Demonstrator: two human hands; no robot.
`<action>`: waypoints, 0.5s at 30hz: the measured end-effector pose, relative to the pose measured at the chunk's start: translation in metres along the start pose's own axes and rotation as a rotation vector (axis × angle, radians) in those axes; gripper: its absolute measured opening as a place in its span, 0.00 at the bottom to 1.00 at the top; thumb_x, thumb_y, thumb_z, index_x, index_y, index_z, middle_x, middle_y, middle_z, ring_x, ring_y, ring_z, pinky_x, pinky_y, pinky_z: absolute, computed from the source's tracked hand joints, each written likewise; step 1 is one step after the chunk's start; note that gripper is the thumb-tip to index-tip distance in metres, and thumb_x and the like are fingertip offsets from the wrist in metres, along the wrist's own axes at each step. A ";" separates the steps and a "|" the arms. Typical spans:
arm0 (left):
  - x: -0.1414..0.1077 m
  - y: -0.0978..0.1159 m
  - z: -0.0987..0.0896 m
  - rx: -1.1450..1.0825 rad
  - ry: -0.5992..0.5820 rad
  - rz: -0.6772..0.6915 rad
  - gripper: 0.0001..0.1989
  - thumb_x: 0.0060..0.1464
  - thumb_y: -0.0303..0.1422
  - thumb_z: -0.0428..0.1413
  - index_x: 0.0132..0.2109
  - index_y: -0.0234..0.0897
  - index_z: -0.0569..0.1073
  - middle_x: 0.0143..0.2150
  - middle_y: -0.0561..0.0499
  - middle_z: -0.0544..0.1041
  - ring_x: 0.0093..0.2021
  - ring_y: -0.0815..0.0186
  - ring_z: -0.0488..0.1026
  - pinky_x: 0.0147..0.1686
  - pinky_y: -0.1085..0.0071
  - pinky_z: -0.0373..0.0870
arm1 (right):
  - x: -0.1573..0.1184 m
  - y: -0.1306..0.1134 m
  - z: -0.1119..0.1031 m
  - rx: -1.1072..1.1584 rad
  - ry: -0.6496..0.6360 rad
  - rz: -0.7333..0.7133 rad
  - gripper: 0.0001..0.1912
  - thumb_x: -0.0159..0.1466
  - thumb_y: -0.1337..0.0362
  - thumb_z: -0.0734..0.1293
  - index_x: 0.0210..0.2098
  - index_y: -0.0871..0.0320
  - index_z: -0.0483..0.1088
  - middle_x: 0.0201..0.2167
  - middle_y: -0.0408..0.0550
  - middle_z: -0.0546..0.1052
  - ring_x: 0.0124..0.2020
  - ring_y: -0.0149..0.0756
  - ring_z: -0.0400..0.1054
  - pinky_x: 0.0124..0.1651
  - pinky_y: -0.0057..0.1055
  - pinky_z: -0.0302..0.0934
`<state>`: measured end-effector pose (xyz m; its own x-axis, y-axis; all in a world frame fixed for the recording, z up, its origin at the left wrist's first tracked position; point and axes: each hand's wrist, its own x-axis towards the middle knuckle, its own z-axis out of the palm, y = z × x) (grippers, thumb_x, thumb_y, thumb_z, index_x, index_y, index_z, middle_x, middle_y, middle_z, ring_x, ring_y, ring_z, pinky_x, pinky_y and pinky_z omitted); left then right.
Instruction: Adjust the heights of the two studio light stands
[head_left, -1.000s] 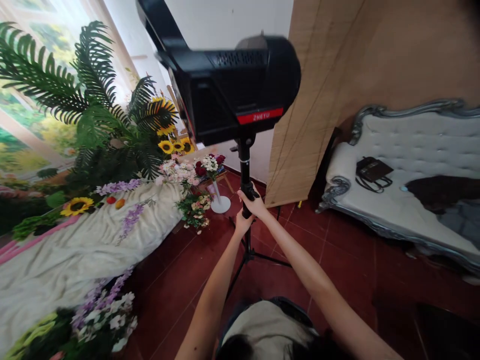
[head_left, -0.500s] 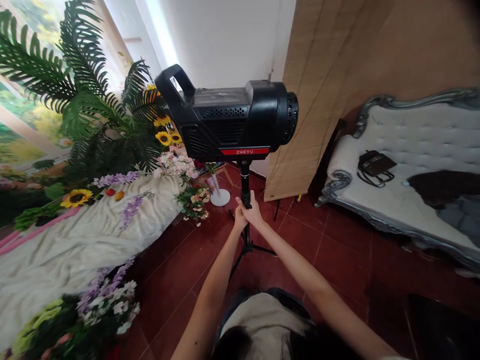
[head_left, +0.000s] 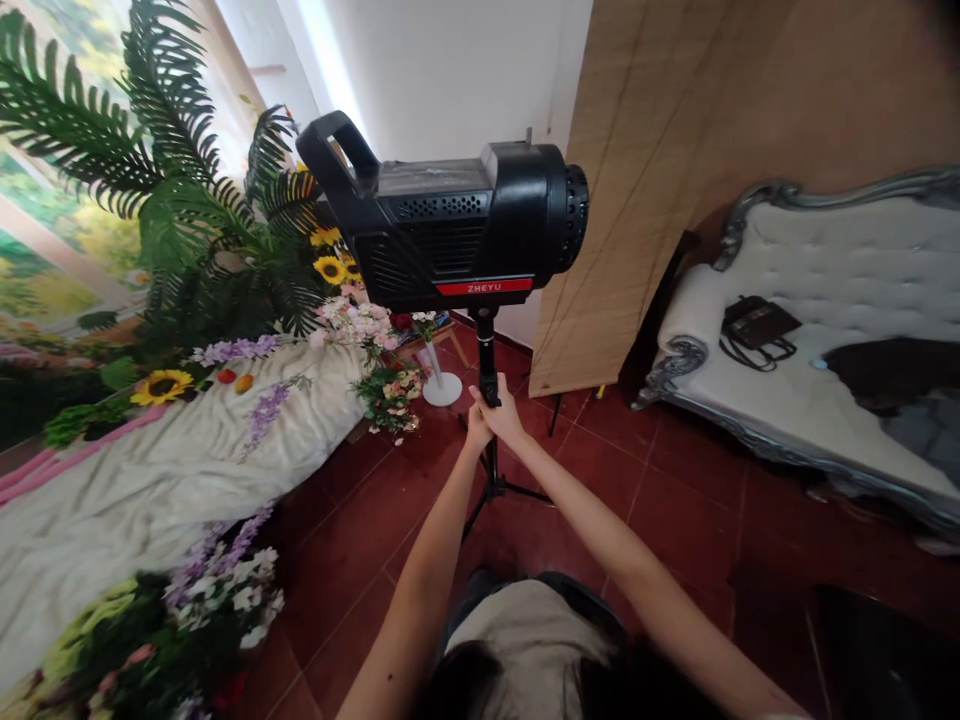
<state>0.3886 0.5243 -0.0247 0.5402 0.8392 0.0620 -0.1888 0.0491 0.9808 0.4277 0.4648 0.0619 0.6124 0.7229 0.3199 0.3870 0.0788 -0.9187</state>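
Note:
A black studio light (head_left: 457, 225) with a red label reading ZHEYU sits on top of a black light stand (head_left: 487, 355). It lies nearly level, its handle to the left and its round front to the right. My left hand (head_left: 478, 424) is closed round the stand's pole below the light. Just above and to the right, my right hand (head_left: 507, 412) is wrapped round the pole at the collar, against my left hand. The fingers of both hands are partly hidden behind the pole. Below them the stand's legs spread on the red tiled floor (head_left: 600, 500).
At left a bed-like surface with a pale cloth (head_left: 300, 430) bears artificial flowers, under a palm plant (head_left: 180, 200). A white round-based stand (head_left: 442, 389) is behind the light. A bamboo blind (head_left: 600, 250) hangs beside it. A white tufted sofa (head_left: 787, 400) with a dark bag (head_left: 759, 325) is at right.
The studio light has shifted slightly up and to the left in view, and my hands have risen a little with the pole. Both hands keep their grip.

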 end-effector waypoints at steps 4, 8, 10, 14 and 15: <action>-0.002 0.006 0.003 -0.031 0.040 0.024 0.10 0.42 0.31 0.62 0.29 0.33 0.68 0.27 0.48 0.74 0.28 0.67 0.68 0.35 0.68 0.69 | -0.012 -0.001 -0.016 -0.065 -0.081 -0.067 0.25 0.58 0.55 0.66 0.52 0.57 0.58 0.41 0.50 0.73 0.41 0.40 0.70 0.44 0.37 0.64; -0.010 0.021 0.009 0.012 0.001 0.013 0.14 0.38 0.35 0.64 0.31 0.33 0.70 0.28 0.48 0.75 0.29 0.66 0.71 0.33 0.68 0.71 | -0.045 0.004 -0.054 -0.122 -0.086 -0.194 0.27 0.61 0.59 0.63 0.58 0.55 0.57 0.56 0.55 0.66 0.56 0.41 0.62 0.57 0.41 0.58; -0.015 0.029 0.011 0.039 0.019 0.006 0.16 0.37 0.38 0.65 0.30 0.33 0.70 0.28 0.49 0.74 0.29 0.66 0.72 0.31 0.69 0.71 | -0.061 0.011 -0.071 -0.177 -0.099 -0.226 0.21 0.63 0.60 0.60 0.56 0.53 0.61 0.58 0.53 0.65 0.59 0.41 0.59 0.61 0.42 0.53; -0.018 0.037 0.015 0.089 0.069 0.014 0.17 0.35 0.41 0.65 0.28 0.34 0.70 0.26 0.50 0.74 0.28 0.67 0.71 0.30 0.70 0.71 | -0.075 0.028 -0.084 -0.243 -0.142 -0.231 0.17 0.65 0.61 0.58 0.53 0.52 0.65 0.58 0.51 0.64 0.60 0.40 0.57 0.63 0.44 0.51; -0.018 0.037 0.015 0.096 0.072 0.018 0.17 0.36 0.41 0.65 0.27 0.34 0.70 0.26 0.50 0.74 0.27 0.67 0.71 0.30 0.70 0.70 | -0.075 0.032 -0.083 -0.237 -0.142 -0.221 0.18 0.65 0.61 0.58 0.53 0.52 0.65 0.58 0.51 0.65 0.60 0.40 0.57 0.63 0.44 0.52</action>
<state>0.3839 0.5027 0.0137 0.4766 0.8764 0.0696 -0.1165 -0.0155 0.9931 0.4516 0.3562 0.0279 0.4005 0.7956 0.4545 0.6590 0.0946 -0.7462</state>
